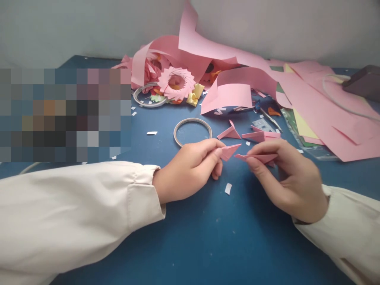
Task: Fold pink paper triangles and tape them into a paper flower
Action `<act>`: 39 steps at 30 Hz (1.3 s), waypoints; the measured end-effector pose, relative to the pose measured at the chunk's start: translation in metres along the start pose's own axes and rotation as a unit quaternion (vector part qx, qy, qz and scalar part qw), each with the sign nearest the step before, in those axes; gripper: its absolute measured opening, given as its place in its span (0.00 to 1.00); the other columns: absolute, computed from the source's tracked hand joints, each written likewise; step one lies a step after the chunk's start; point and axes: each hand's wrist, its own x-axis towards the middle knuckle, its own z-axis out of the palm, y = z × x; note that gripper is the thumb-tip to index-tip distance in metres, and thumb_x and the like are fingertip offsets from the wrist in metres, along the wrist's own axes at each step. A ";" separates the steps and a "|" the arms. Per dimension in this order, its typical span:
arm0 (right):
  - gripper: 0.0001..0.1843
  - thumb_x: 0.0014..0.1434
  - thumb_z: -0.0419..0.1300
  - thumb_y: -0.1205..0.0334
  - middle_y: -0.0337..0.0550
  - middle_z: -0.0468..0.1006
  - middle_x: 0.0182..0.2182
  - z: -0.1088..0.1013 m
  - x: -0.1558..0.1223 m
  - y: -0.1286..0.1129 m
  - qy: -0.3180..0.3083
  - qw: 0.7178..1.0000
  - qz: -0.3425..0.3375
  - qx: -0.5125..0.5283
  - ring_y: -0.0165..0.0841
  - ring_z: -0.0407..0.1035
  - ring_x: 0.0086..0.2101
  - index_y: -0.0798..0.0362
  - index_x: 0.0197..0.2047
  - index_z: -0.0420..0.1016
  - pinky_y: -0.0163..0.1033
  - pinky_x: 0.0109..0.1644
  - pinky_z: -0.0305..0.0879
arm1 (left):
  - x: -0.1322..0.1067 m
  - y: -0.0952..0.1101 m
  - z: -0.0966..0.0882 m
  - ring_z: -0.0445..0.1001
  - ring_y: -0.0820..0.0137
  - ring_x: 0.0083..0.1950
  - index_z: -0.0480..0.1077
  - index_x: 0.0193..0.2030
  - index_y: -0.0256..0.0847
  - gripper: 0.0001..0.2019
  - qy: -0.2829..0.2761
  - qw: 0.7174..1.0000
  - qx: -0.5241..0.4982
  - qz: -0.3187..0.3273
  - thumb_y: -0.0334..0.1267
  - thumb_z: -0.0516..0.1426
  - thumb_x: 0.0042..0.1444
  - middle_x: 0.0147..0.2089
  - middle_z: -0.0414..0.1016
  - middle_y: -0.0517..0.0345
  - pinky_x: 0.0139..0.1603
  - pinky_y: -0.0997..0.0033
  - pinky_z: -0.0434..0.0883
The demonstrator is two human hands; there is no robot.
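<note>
Between the thumb and fingers of my left hand (196, 166) is a small folded pink paper piece (231, 151), its point toward the right. My right hand (287, 178) pinches another folded pink paper piece (263, 158), its tip facing left. A small gap separates the two pieces. Just beyond my hands lie more folded pink pieces, one standing like a little tent (230, 130) and a few in a group (261, 134). A roll of tape (192, 119) lies flat behind my left hand.
Behind are a pink folded-paper ring (176, 84), a second tape roll (148, 105) and curled pink sheets (228, 89). Stacked pink, yellow and green paper (332, 114) lies at right, near a dark object (363, 82). White scraps dot the blue table (190, 237). The left side is pixelated.
</note>
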 end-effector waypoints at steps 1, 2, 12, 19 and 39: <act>0.11 0.56 0.59 0.70 0.40 0.76 0.33 0.000 -0.001 0.001 -0.011 1.000 0.002 0.026 0.32 0.73 0.31 0.49 0.42 0.67 0.37 0.33 0.71 | 0.000 0.000 0.000 0.65 0.79 0.25 0.66 0.41 0.35 0.12 -0.004 1.000 0.009 0.007 0.36 0.44 0.65 0.27 0.67 0.62 0.28 0.80 0.64; 0.14 0.56 0.59 0.71 0.41 0.76 0.36 0.001 -0.001 0.001 -0.018 0.999 0.003 0.050 0.32 0.74 0.33 0.49 0.45 0.66 0.36 0.33 0.72 | -0.001 0.001 0.000 0.65 0.79 0.25 0.66 0.42 0.35 0.12 -0.009 1.000 0.020 0.013 0.35 0.43 0.65 0.27 0.67 0.62 0.28 0.80 0.63; 0.02 0.52 0.65 0.63 0.36 0.78 0.24 -0.002 0.005 -0.004 0.048 0.997 0.055 -0.003 0.27 0.70 0.22 0.52 0.30 0.76 0.32 0.28 0.69 | -0.002 -0.002 0.000 0.63 0.80 0.23 0.64 0.43 0.34 0.10 0.023 0.998 0.048 0.039 0.34 0.43 0.65 0.26 0.67 0.63 0.28 0.79 0.62; 0.08 0.53 0.62 0.58 0.35 0.72 0.18 -0.002 0.004 -0.004 0.015 0.996 0.079 -0.046 0.25 0.57 0.18 0.54 0.28 0.76 0.33 0.20 0.55 | -0.001 -0.004 -0.001 0.65 0.78 0.27 0.64 0.43 0.33 0.11 0.007 0.990 0.115 0.086 0.32 0.43 0.65 0.26 0.67 0.62 0.33 0.78 0.63; 0.16 0.54 0.62 0.60 0.34 0.61 0.16 -0.003 0.004 -0.003 -0.002 0.998 0.055 -0.033 0.25 0.53 0.20 0.54 0.19 0.65 0.33 0.23 0.53 | -0.003 -0.002 -0.001 0.66 0.77 0.29 0.64 0.49 0.31 0.13 -0.016 0.984 0.145 0.107 0.31 0.43 0.65 0.28 0.67 0.61 0.34 0.78 0.63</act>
